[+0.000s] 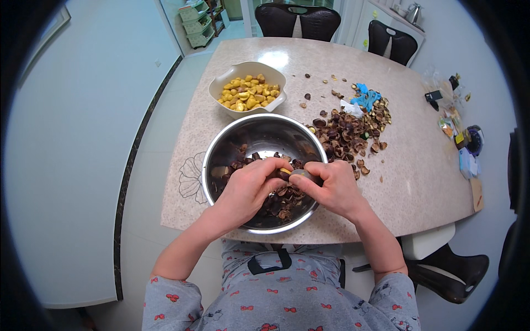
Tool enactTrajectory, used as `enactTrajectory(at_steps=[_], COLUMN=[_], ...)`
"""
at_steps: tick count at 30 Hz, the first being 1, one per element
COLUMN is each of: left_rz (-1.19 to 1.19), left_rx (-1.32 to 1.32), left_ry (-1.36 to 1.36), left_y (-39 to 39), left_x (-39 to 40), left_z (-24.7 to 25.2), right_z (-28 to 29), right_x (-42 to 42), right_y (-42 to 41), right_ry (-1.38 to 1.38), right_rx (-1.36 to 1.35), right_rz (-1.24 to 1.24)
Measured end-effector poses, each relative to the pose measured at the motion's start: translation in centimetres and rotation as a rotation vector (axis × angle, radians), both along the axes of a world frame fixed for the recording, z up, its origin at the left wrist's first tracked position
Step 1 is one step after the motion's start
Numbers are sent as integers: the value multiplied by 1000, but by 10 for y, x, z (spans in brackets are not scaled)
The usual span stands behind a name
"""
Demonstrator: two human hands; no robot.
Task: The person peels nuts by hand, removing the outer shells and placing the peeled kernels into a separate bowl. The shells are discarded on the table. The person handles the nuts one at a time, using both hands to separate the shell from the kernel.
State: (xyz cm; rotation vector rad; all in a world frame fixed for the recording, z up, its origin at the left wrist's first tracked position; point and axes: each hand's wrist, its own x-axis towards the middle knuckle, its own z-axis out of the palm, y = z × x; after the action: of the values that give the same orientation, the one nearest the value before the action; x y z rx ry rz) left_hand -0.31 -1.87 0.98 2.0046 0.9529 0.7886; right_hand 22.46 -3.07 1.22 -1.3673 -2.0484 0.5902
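Over a stainless steel bowl (pixel 265 120) near the table's front edge, my left hand (pixel 252 184) pinches a chestnut (pixel 284 173) with brown shell and some yellow kernel showing. My right hand (pixel 331 184) grips a small, rounded greyish tool (pixel 301 173) and holds it against the chestnut; its exact kind cannot be told. Brown chestnut shells (pixel 283 202) lie inside the steel bowl below both hands. Behind it stands a cream bowl (pixel 218 79) filled with peeled yellow chestnuts (pixel 248 94).
A heap of shells (pixel 343 134) with blue gloves or cloth (pixel 365 98) and white tissue (pixel 352 108) lies right of the bowls on the patterned table (pixel 414 165). Packets and jars (pixel 468 138) stand along the right edge. Dark chairs (pixel 298 20) stand around the table.
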Motion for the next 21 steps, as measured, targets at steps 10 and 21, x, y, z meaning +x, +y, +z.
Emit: enactTrajectory(at_steps=[10,21], left_rz=[-96,-211], left_rx=[-202,-817], left_ry=[-124,-341], left_y=[9,32], left_x=[-2,0], left_z=[0,-1], right_z=[-5,-4], right_x=[1,1], right_y=[-1,-1], right_ry=[-66,-313], right_rx=[183,501], right_rz=[9,124])
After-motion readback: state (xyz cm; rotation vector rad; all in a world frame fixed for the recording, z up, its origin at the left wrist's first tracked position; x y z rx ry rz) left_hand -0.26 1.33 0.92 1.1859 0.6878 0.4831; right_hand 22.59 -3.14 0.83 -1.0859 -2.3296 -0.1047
